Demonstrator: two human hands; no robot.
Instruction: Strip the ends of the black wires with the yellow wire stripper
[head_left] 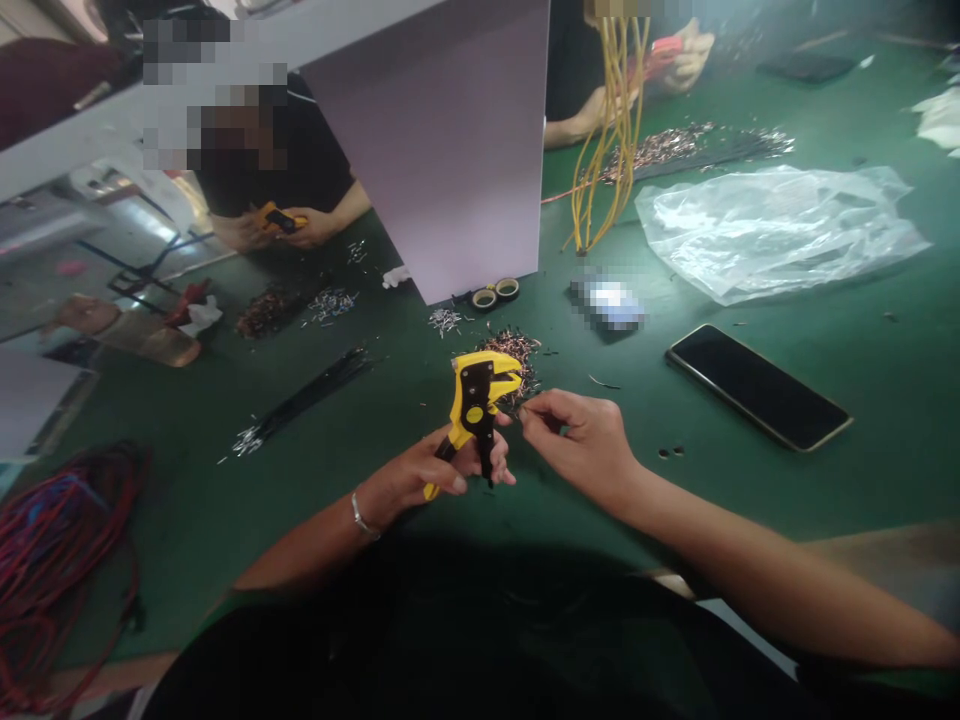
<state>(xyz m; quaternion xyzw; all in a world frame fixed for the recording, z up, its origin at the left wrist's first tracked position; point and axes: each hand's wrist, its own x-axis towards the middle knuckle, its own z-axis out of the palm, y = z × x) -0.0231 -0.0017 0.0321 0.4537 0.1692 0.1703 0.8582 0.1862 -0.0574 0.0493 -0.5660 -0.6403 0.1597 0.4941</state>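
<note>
My left hand (450, 470) is wrapped round the handles of a yellow and black wire stripper (474, 405), whose jaws point right. Close to the jaws, my right hand (574, 430) has its thumb and forefinger pinched together; what they hold is too small to make out. Behind the tool lies a pile of short copper and black wire scraps (514, 348). To the left, a bundle of black wires (311, 395) with pale ends rests on the green table (420, 620).
A phone (757, 385) and clear plastic bag (772, 230) lie right. Tape rolls (495, 293) sit by an upright panel (465, 150). Red cables (67, 540) are coiled left. Across the table, one person holds another yellow tool (281, 218); another person's hands are near yellow wires (611, 130).
</note>
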